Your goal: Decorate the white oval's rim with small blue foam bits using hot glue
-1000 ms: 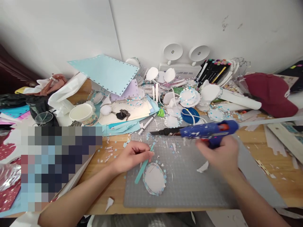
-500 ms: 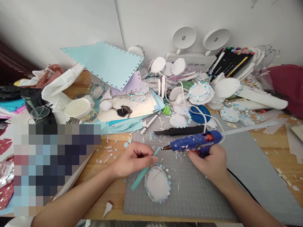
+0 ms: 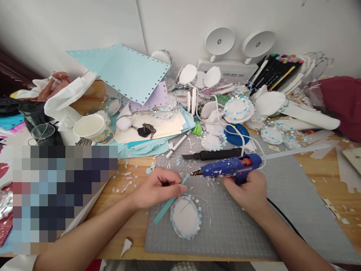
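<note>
Cutting mat (image 3: 234,226) is lying on the table (image 3: 113,229), paper disc (image 3: 185,217) resting on its left front part. Left hand (image 3: 160,188) is staying behind the disc and leftward; strip (image 3: 165,210) is running from its fingers toward the disc's left side. Glue gun (image 3: 229,167) is sitting in the right hand (image 3: 251,192), nozzle just beside the strip's far end. Knife (image 3: 217,154) is lying behind the gun, pen (image 3: 178,144) left of that. Paper stack (image 3: 152,130) is lying between pen and cup (image 3: 91,128). Farthest back, lamp (image 3: 228,71) is standing before the wall (image 3: 180,22), markers (image 3: 278,73) rightward.
</note>
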The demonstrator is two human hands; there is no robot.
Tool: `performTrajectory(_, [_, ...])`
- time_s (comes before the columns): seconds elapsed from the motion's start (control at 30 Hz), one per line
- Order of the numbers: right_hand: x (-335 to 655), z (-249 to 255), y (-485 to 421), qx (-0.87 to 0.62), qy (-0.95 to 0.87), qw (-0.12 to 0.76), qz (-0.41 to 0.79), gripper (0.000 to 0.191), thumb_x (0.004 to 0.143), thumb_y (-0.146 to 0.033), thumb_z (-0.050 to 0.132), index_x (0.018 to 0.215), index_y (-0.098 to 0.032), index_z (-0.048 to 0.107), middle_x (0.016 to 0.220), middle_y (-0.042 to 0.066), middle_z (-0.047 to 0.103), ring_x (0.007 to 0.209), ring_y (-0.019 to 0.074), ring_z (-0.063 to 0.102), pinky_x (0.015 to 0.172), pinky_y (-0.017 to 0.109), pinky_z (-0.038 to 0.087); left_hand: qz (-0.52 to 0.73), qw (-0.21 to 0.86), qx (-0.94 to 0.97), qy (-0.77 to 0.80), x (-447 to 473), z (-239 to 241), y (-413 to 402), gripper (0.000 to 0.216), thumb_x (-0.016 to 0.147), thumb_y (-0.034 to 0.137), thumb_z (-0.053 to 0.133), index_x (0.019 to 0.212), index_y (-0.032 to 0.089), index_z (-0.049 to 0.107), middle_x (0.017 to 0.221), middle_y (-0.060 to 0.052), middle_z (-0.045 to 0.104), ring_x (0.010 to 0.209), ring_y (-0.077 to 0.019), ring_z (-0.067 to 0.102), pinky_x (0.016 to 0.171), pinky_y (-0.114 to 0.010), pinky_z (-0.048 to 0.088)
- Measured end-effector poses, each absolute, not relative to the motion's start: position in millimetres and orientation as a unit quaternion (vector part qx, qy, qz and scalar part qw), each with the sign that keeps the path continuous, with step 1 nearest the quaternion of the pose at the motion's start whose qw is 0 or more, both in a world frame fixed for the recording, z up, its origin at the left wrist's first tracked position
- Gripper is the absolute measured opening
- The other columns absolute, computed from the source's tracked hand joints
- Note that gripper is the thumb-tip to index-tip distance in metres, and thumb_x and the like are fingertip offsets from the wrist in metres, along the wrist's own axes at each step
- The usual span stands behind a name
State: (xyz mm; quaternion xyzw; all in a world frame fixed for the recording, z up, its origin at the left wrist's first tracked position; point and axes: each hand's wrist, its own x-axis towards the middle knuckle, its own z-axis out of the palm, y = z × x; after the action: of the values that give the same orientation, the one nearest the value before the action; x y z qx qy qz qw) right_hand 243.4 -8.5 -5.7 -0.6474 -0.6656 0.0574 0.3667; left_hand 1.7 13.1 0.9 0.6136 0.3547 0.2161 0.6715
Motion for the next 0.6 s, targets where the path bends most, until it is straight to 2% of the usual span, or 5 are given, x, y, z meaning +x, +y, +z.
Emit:
performTrajectory(0.2, [243.8, -5.3, -9.5, -0.638, -0.678, 0.362, 0.050, 0.033, 0.061, -0.027, 0.051, 0.040, -0.023, 0.027, 0.032, -0.006, 0.028, 0.032, 0.0075, 0.028, 0.034, 0.023, 0.025, 0.208, 0.670, 0.615, 0.359, 1.7, 1.7, 12.9, 0.037, 0.081, 0.031, 0.057, 0.050, 0.013, 0.047, 0.050, 0.004, 0.034, 0.049, -0.0068, 0.030, 0.045, -0.022, 0.022])
performTrajectory(0.6, [244.9, -7.6, -8.8, -0.637, -0.679, 0.362, 0.039, 0.032, 0.062, -0.029, 0.052, 0.037, -0.022, 0.033, 0.031, -0.005, 0.032, 0.032, 0.0083, 0.031, 0.035, 0.022, 0.027, 0.209, 0.676, 0.613, 0.352, 2.5, 2.8, 12.1, 0.037, 0.082, 0.030, 0.056, 0.050, 0.013, 0.045, 0.050, 0.005, 0.032, 0.048, -0.0062, 0.027, 0.044, -0.021, 0.021])
